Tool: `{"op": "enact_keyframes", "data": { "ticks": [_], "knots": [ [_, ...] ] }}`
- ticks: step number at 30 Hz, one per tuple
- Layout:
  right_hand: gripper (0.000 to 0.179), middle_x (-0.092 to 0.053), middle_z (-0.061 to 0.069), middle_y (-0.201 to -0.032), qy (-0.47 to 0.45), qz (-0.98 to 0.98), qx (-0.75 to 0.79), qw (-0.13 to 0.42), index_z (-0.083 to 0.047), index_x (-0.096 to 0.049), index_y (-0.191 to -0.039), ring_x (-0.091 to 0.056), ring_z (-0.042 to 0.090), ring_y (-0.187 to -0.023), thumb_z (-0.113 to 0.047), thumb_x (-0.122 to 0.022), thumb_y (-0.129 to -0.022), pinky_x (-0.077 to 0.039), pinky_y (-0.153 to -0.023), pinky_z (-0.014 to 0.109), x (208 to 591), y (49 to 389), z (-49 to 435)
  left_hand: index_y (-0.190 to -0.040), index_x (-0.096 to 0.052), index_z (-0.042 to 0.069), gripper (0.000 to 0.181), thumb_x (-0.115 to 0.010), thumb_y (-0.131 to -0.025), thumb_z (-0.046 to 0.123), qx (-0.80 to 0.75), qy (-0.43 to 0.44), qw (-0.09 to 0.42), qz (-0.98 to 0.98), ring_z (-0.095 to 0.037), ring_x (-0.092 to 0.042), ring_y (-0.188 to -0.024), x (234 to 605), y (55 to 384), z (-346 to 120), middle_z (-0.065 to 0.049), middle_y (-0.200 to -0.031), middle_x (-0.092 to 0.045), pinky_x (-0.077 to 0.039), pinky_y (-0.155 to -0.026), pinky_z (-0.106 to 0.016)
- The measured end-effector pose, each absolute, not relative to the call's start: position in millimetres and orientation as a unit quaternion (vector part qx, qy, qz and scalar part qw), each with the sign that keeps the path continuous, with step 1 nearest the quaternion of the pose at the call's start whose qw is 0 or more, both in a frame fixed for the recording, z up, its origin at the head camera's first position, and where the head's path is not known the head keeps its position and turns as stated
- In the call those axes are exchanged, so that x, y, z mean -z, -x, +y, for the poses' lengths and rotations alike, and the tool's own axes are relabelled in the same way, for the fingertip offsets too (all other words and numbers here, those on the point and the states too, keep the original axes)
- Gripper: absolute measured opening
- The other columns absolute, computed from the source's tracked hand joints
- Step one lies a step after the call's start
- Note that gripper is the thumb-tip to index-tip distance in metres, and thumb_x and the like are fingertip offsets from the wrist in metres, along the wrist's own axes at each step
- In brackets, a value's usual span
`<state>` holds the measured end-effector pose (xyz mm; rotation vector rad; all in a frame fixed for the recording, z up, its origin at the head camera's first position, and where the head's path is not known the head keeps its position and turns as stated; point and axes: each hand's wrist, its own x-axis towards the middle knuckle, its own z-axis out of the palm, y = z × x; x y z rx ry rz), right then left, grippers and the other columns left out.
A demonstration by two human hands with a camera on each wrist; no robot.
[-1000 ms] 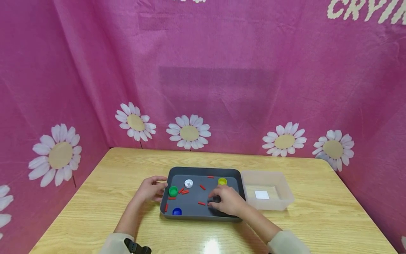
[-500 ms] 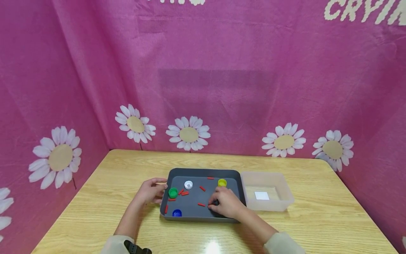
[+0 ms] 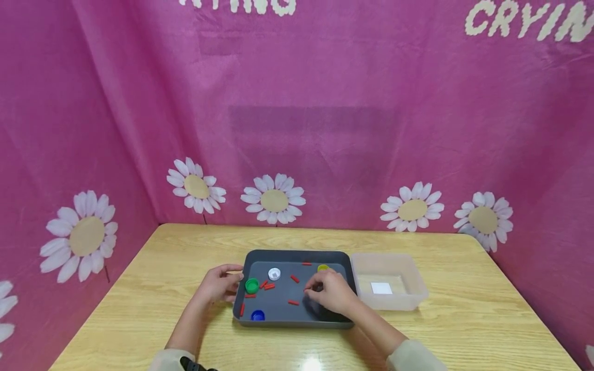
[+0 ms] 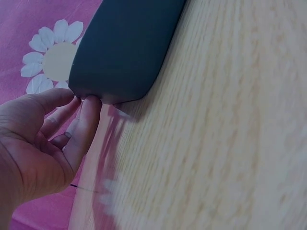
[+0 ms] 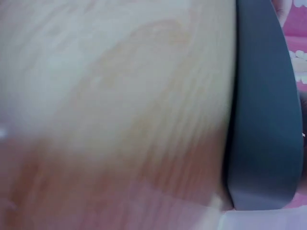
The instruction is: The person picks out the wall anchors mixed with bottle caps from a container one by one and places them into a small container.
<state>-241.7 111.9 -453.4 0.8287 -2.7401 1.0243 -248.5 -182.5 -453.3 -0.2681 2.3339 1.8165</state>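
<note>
A dark grey tray lies on the table, holding several small red sticks and several bottle caps. My left hand grips the tray's left edge; in the left wrist view its thumb and fingers meet at the tray wall. Over the tray's right half, my right hand pinches a small red stick, mostly hidden by the fingertips. The yellow cap is partly behind that hand. Toward the left are the green cap, white cap and blue cap.
A translucent plastic box stands against the tray's right side, with a white square at its bottom. The wooden table reaches back to a pink curtain with daisies. The right wrist view shows mainly table and the tray's outer wall.
My right fingertips have closed on a red stick on the tray floor and lifted it slightly. The left hand stays at the tray edge. The head view has tilted up a little.
</note>
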Motion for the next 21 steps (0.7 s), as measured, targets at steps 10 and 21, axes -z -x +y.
{"op": "enact_keyframes", "data": {
  "ticks": [10, 21],
  "knots": [
    [0.004, -0.064, -0.007, -0.077, -0.260, -0.890, -0.371, 0.046, -0.013, -0.072, -0.078, -0.052, 0.004, -0.073, -0.013, -0.071, -0.082, -0.046, -0.062, 0.018, 438, 244, 119, -0.121, -0.057, 0.000, 0.034, -0.060, -0.090, 0.013, -0.614, 0.081, 0.083, 0.780, -0.017, -0.063, -0.067, 452, 246, -182, -0.011, -0.086, -0.058, -0.056, -0.058, -0.032],
    [0.006, -0.065, -0.005, -0.080, -0.242, -0.900, -0.357, 0.061, -0.011, -0.072, -0.082, -0.055, 0.008, -0.074, -0.016, -0.071, -0.082, -0.049, -0.066, 0.021, 417, 247, 146, -0.123, -0.055, -0.002, 0.036, -0.059, -0.090, 0.011, -0.611, 0.079, 0.078, 0.783, -0.015, -0.063, -0.065, 454, 246, -182, -0.011, -0.087, -0.059, -0.056, -0.057, -0.033]
  ]
}}
